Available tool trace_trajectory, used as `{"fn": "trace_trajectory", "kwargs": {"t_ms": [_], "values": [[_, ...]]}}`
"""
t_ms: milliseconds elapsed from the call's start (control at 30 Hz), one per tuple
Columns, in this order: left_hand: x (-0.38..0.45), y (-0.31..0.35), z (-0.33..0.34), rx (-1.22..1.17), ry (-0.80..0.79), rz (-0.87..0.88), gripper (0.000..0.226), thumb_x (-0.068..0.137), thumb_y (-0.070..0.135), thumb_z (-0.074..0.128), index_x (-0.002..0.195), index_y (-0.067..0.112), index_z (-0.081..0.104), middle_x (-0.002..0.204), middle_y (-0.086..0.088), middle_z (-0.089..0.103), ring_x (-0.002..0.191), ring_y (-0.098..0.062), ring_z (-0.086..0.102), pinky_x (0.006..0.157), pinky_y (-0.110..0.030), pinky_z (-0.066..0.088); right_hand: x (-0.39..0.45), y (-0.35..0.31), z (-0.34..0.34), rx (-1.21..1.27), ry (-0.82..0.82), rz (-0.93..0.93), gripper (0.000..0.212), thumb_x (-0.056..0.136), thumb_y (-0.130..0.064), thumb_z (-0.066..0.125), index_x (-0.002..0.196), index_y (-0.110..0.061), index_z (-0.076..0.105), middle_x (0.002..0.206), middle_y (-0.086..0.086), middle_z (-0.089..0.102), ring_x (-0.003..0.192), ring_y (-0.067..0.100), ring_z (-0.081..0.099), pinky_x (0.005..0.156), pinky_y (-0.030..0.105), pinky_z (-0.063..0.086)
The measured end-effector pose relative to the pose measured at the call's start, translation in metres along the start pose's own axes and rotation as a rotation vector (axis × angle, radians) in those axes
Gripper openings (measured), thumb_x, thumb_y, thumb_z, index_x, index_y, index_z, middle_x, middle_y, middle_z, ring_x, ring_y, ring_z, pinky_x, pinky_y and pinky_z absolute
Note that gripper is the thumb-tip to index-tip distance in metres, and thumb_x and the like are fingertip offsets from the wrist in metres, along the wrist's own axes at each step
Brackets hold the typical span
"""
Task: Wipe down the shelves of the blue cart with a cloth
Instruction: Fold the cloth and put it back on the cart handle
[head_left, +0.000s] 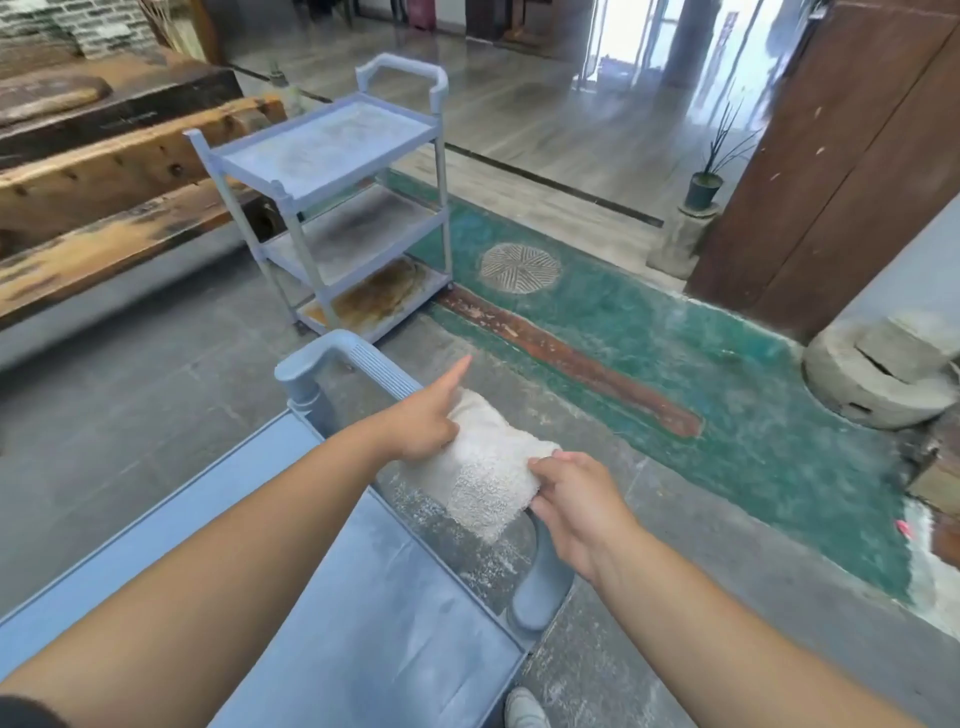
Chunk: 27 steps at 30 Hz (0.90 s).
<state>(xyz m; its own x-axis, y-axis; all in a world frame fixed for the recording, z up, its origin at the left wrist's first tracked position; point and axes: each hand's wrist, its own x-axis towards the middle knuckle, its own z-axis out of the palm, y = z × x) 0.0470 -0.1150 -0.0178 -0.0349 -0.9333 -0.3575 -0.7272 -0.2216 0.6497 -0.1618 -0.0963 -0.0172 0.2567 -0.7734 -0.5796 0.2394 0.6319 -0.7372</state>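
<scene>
Both hands hold cloth (483, 467) over near cart (332, 597) handle end: left hand (423, 423) fingers pinch far edge, index extended; right hand (576, 506) fingers pinch near corner. Handle partly hidden. Second cart (332, 140) beyond.

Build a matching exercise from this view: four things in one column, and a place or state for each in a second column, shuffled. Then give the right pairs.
Things
1. white cloth
2. far cart
3. potted plant
4. left hand

Places or states
A. index finger stretched out, pointing forward
B. on a stone stand beside the wooden door
C. held between both hands over the near cart's handle end
D. three shelves, the lowest stained rusty brown

Pairs: 1-C, 2-D, 3-B, 4-A. The right hand pinches the cloth's near corner.
</scene>
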Motion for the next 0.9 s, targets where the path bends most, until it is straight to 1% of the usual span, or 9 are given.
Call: {"fn": "trace_trajectory", "kwargs": {"t_ms": [67,200,300,400,500,600,733,833,900], "values": [[0.002,-0.002,0.003,0.075,0.096,-0.023,0.088,0.092,0.01,0.052,0.153,0.037,-0.006,0.155,-0.008,0.031,0.123,-0.024,0.048,0.094,-0.035,0.04,-0.002,-0.004,-0.007,-0.032,-0.028,0.04,0.013,0.092,0.003,0.057,0.105,0.001,0.057,0.102,0.017,0.067,0.095,0.023,0.067,0.084,0.033,0.055],[-0.01,-0.003,0.01,0.252,0.269,-0.034,0.075,0.094,0.027,0.054,0.154,0.03,0.01,0.157,-0.002,0.023,0.127,-0.024,0.047,0.094,-0.031,0.041,0.0,-0.006,-0.022,-0.382,0.066,0.013,0.034,0.087,-0.02,0.07,0.117,-0.013,0.056,0.116,0.004,0.056,0.103,0.016,0.054,0.086,0.033,0.043],[-0.027,-0.004,0.027,0.258,0.419,-0.089,0.068,0.096,0.033,0.052,0.153,0.023,0.017,0.157,-0.001,0.024,0.132,-0.027,0.041,0.104,-0.043,0.04,0.01,-0.014,-0.02,-0.659,0.093,-0.198,0.047,0.087,-0.028,0.068,0.128,-0.025,0.045,0.132,-0.009,0.031,0.128,0.016,0.035,0.106,0.037,0.031],[-0.044,-0.002,0.051,0.265,0.607,-0.091,0.069,0.096,0.043,0.047,0.154,0.019,0.017,0.161,-0.003,0.018,0.147,-0.024,0.012,0.116,-0.045,0.02,0.027,-0.022,-0.011,-1.154,-0.148,-0.482,0.065,0.086,-0.04,0.066,0.142,-0.027,0.037,0.15,-0.007,0.029,0.143,0.019,0.024,0.114,0.043,0.025],[-0.057,0.001,0.079,0.218,0.553,-0.024,0.074,0.093,0.058,0.029,0.155,0.024,0.006,0.164,0.001,-0.005,0.149,-0.017,-0.013,0.117,-0.041,0.007,0.037,-0.016,-0.002,-1.635,-0.447,-0.637,0.084,0.08,-0.06,0.051,0.152,-0.031,0.018,0.164,-0.005,0.001,0.15,0.02,0.006,0.118,0.049,0.02],[-0.066,0.0,0.104,0.053,0.508,-0.01,0.081,0.089,0.07,0.011,0.151,0.023,-0.011,0.159,0.002,-0.024,0.144,-0.011,-0.028,0.121,-0.038,-0.006,0.041,-0.004,0.002,-1.765,-0.584,-0.659,0.088,0.079,-0.057,0.04,0.153,-0.031,0.001,0.164,-0.002,-0.011,0.151,0.023,0.0,0.119,0.049,0.02],[-0.068,0.002,0.118,-0.083,0.358,-0.007,0.086,0.087,0.076,0.007,0.148,0.023,-0.021,0.154,0.001,-0.034,0.141,-0.01,-0.032,0.12,-0.041,-0.009,0.046,0.002,0.0,-1.835,-0.613,-0.706,0.085,0.088,-0.04,0.048,0.155,-0.027,-0.004,0.164,0.003,-0.013,0.15,0.026,0.007,0.118,0.042,0.025],[-0.076,0.003,0.113,0.031,0.352,-0.163,0.078,0.094,0.068,0.018,0.144,0.031,-0.028,0.149,0.009,-0.043,0.135,-0.008,-0.041,0.118,-0.048,-0.013,0.043,-0.001,0.001,-1.934,-0.637,-0.722,0.088,0.089,-0.047,0.049,0.155,-0.028,-0.008,0.163,0.003,-0.017,0.149,0.025,0.007,0.116,0.042,0.027],[-0.088,0.0,0.104,0.084,0.391,-0.252,0.08,0.093,0.069,0.021,0.144,0.033,-0.028,0.149,0.01,-0.044,0.133,-0.008,-0.044,0.117,-0.05,-0.015,0.044,-0.007,0.005,-2.056,-0.596,-0.727,0.09,0.089,-0.055,0.047,0.154,-0.027,-0.009,0.163,0.004,-0.018,0.15,0.026,0.005,0.118,0.046,0.021]]}}
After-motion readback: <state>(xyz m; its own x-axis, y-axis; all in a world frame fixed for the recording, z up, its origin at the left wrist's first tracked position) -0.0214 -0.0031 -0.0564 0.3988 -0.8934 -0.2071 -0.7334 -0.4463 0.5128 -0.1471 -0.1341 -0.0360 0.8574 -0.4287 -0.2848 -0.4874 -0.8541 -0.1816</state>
